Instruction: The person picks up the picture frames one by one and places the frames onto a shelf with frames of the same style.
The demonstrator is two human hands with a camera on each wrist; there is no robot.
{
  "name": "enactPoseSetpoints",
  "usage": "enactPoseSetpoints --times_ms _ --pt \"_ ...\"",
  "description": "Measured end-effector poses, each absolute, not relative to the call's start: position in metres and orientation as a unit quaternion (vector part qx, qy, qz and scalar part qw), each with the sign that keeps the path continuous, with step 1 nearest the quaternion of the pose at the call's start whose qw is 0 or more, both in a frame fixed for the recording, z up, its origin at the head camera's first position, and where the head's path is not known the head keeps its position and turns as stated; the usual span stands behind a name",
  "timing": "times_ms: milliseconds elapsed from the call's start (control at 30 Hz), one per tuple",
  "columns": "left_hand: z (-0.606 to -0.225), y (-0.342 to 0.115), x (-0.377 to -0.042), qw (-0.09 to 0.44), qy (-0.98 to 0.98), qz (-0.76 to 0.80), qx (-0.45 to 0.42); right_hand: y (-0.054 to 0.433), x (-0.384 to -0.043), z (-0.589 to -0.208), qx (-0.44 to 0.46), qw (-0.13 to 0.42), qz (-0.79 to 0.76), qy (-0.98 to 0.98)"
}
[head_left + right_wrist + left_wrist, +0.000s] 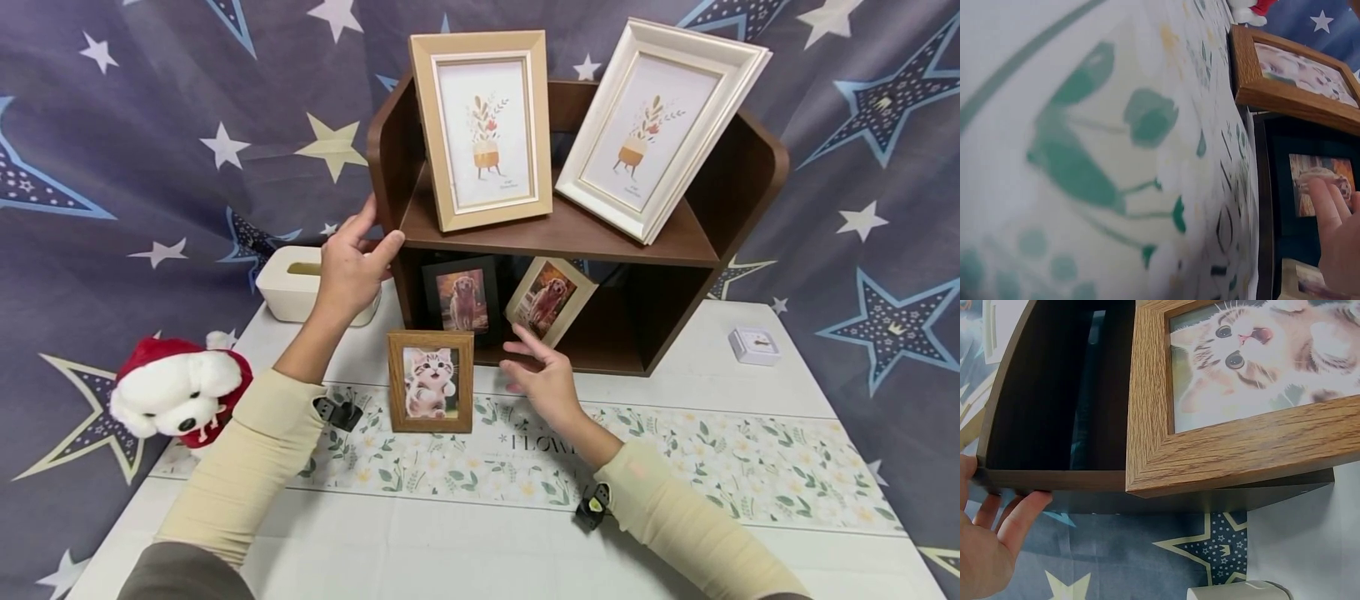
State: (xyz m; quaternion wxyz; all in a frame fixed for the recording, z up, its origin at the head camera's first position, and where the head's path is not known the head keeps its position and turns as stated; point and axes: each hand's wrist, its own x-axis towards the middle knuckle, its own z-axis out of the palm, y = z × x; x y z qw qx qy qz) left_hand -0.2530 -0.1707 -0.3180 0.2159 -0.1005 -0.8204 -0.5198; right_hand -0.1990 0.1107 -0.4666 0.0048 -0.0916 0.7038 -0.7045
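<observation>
My left hand (348, 271) grips the left side panel of a dark brown two-tier shelf (630, 237), its thumb at the front edge. My right hand (543, 375) is in front of the lower tier, fingers extended and holding nothing. Its fingertips are close to a beige photo frame (576, 308) with a dog picture, which leans tilted; contact cannot be told. Left of that, a black photo frame (492, 292) with another dog picture stands in the lower tier. A brown wooden photo frame (393, 383) with a kitten picture stands on the table before the shelf.
On the upper tier are a tan picture frame (427, 133) and a tilted white picture frame (731, 92). A cream tissue box (288, 296) and a white plush dog (168, 387) in red are at left. A small white box (753, 346) lies right on the table (420, 542).
</observation>
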Motion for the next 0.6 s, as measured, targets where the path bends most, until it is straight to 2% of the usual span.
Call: enactPoseSetpoints --times_ms 600 --pt "-0.318 -0.170 -0.255 0.210 -0.822 -0.521 -0.093 0.087 -0.193 -0.470 -0.133 0.032 -0.694 0.707"
